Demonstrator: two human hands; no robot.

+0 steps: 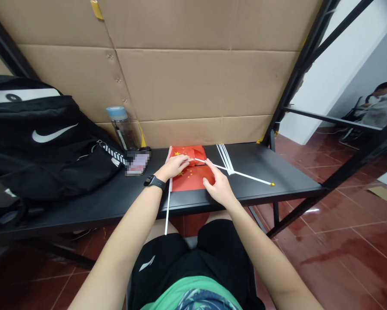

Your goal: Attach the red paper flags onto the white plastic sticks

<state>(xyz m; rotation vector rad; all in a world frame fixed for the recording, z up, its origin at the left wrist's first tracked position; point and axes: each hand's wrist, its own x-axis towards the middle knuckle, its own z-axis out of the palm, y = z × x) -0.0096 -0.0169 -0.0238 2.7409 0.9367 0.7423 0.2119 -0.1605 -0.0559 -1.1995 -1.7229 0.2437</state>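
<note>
A small stack of red flags with yellow stars (193,177) lies on the black table (116,198) in front of me. My left hand (175,165), a black watch on its wrist, pinches the top flag's edge together with the tip of a white stick (241,174) that has a yellow end. My right hand (217,185) rests on the flags, its forefinger touching that stick and the other fingers loosely spread. A second white stick (168,206) runs along the flags' left edge and hangs over the table front.
Several loose white sticks (224,157) lie behind the flags. A black backpack (47,142) fills the table's left, with a clear bottle (124,129) and a phone (137,163) beside it. Cardboard lines the wall behind. A person (379,103) sits far right.
</note>
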